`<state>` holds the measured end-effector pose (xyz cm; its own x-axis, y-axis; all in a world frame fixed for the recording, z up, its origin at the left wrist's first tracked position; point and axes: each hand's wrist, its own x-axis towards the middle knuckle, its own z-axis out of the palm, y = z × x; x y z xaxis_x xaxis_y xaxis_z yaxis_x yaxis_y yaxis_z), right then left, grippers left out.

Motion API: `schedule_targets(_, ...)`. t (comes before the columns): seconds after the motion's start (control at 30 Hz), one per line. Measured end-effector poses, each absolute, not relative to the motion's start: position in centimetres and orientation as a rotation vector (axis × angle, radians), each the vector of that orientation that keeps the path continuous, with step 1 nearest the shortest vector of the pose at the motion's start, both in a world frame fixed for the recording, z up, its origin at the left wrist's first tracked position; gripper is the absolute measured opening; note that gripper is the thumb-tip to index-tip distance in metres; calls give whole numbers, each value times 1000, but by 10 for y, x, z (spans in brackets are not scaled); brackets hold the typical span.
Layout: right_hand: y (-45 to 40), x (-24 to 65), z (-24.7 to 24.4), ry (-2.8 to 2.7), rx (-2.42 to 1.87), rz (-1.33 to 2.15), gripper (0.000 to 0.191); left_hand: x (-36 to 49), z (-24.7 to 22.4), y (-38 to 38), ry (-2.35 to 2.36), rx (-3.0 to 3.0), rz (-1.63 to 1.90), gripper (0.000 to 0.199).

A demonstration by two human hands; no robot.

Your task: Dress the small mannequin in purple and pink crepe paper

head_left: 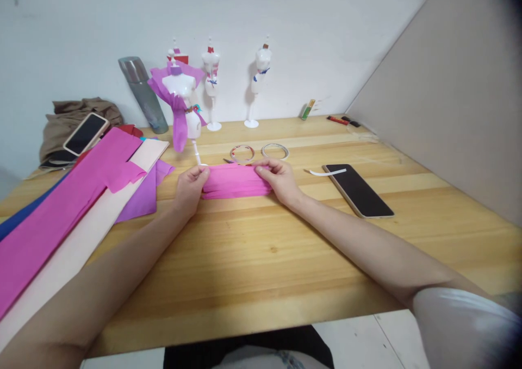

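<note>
A small pink pleated sheet (237, 181), cloth or crepe paper, is held stretched sideways just over the wooden table. My left hand (191, 187) pinches its left end between thumb and fingers. At the right end, my right hand (281, 180) grips the edge with its thumb on top. Behind the sheet lie two tape rolls, one reddish (242, 154) and one pale (275, 151). A dark pointed tip shows beside the reddish roll; the rest is hidden. Close behind my left hand stands a white mini mannequin (179, 86) draped in purple material.
Long pink (69, 206), cream and purple sheets cover the table's left side. A phone (86, 133) rests on brown cloth by a grey bottle (144, 94). Another phone (361, 191) with a white strip (327, 173) lies right. More mannequins (263, 86) stand along the wall.
</note>
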<state>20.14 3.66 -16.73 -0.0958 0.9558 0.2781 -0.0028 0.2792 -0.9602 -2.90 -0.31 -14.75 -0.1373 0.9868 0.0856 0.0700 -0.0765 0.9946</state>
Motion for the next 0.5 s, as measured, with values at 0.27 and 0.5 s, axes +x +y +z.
schedule_targets(0.27, 37, 202, -168, -1345, -901, 1103, 18, -30, -150, -2, 1284, 1169, 1404, 18)
schedule_targets(0.5, 39, 202, -172, -1342, -902, 1077, 17, -30, -148, -4, 1370, 1146, 1392, 20)
